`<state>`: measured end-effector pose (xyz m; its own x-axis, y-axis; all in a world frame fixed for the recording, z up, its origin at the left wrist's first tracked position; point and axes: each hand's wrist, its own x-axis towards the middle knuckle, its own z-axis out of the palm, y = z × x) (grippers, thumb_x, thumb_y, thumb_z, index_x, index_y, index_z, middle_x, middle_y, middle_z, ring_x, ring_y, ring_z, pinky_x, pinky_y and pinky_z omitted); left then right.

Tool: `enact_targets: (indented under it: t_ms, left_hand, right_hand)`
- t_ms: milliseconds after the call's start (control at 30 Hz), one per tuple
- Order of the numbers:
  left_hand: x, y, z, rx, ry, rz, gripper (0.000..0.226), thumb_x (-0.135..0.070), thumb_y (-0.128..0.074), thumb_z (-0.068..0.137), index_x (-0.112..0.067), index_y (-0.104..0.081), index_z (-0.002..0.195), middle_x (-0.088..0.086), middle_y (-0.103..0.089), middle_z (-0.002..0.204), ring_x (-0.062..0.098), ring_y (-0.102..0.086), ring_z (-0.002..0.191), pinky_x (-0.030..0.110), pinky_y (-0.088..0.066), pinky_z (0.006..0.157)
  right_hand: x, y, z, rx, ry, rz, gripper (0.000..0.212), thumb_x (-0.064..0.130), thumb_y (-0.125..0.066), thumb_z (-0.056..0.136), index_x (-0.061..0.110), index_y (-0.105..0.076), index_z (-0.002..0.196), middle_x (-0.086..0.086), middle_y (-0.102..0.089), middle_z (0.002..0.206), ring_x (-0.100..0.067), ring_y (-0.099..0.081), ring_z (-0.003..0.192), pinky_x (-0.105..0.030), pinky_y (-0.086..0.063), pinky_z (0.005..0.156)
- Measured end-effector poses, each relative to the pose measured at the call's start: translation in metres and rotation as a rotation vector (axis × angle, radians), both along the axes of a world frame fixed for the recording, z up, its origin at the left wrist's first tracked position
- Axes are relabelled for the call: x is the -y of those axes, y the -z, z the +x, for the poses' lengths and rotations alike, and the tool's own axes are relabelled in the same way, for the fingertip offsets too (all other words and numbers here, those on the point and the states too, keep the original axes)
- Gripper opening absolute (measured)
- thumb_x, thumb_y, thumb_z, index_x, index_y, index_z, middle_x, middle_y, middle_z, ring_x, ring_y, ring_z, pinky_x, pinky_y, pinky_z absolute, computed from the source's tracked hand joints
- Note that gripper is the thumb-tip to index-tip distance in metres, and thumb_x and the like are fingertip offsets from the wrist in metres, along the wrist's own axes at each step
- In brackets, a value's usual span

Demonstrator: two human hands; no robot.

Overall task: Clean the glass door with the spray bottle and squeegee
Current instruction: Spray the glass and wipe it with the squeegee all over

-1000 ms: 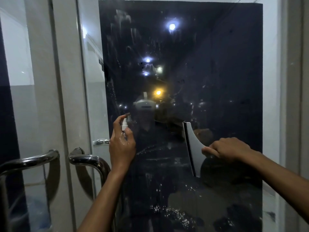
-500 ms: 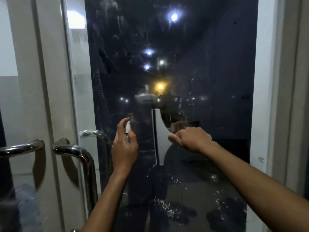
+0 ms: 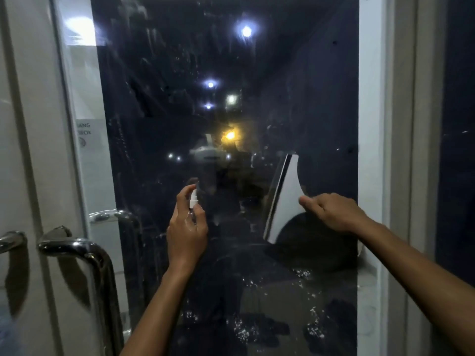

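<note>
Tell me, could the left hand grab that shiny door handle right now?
Probably not without letting go first. The left hand is wrapped round the spray bottle, so its fingers are occupied. The door handle sits just to its left with nothing between them, so the path itself looks free.

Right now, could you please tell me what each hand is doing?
Left hand: grips the small clear spray bottle with white nozzle.
Right hand: holds the white flat-bladed squeegee.

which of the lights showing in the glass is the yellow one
The lowest large light, glowing orange-yellow mid-pane, just above the spray bottle. The other lights above it are white or bluish.
</note>
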<state>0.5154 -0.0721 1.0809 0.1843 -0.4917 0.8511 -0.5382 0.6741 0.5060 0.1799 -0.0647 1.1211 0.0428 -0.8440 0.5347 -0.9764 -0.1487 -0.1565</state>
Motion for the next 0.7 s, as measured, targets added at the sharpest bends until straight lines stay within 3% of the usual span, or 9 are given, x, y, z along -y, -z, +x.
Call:
enact_targets:
  t_ms: [133, 300, 467, 600, 700]
  left_hand:
    - [0.003, -0.015, 0.002, -0.004, 0.035, -0.031, 0.038, -0.032, -0.037, 0.102, -0.037, -0.039, 0.139, 0.002, -0.064, 0.107, 0.008, -0.061, 0.074, 0.031, -0.049, 0.059]
    - [0.007, -0.024, 0.003, -0.008, 0.046, -0.068, 0.039, -0.034, -0.035, 0.100, -0.037, -0.040, 0.138, 0.004, -0.063, 0.098, 0.009, -0.059, 0.068, 0.025, -0.040, 0.055]
    - [0.009, -0.017, 0.003, -0.013, 0.067, -0.059, 0.037, -0.027, -0.038, 0.103, -0.037, -0.040, 0.139, 0.003, -0.064, 0.098, 0.010, -0.060, 0.066, 0.026, -0.041, 0.054]
    - [0.005, -0.003, 0.005, -0.016, 0.079, -0.024, 0.036, -0.030, -0.038, 0.103, -0.036, -0.040, 0.139, 0.002, -0.065, 0.103, 0.007, -0.060, 0.068, 0.027, -0.045, 0.055]
    - [-0.001, 0.007, 0.007, -0.018, 0.086, 0.008, 0.037, -0.029, -0.039, 0.103, -0.033, -0.040, 0.139, 0.004, -0.065, 0.100, 0.010, -0.061, 0.069, 0.032, -0.050, 0.057]
  right_hand:
    - [0.012, -0.026, 0.038, 0.468, -0.153, -0.164, 0.064, 0.061, -0.028, 0.101, 0.017, -0.051, 0.062, 0.000, -0.060, 0.066, -0.021, -0.059, 0.068, -0.034, -0.042, 0.065]
    - [0.033, -0.032, 0.076, 0.789, -0.117, -0.207, 0.064, 0.058, -0.024, 0.105, 0.018, -0.052, 0.062, 0.002, -0.056, 0.062, -0.015, -0.052, 0.059, -0.033, -0.035, 0.058]
    - [0.036, 0.040, 0.088, 0.924, -0.004, -0.131, 0.063, 0.057, -0.026, 0.105, 0.013, -0.065, 0.082, -0.008, -0.066, 0.086, -0.028, -0.061, 0.085, -0.034, -0.041, 0.074]
    - [0.026, 0.125, 0.094, 0.996, 0.058, -0.054, 0.060, 0.054, -0.028, 0.105, 0.021, -0.053, 0.062, 0.000, -0.055, 0.065, -0.022, -0.054, 0.068, -0.033, -0.039, 0.067]
    - [0.012, 0.165, 0.096, 1.030, 0.100, -0.034, 0.062, 0.054, -0.030, 0.105, 0.017, -0.059, 0.063, -0.003, -0.060, 0.062, -0.018, -0.058, 0.061, -0.032, -0.042, 0.063]
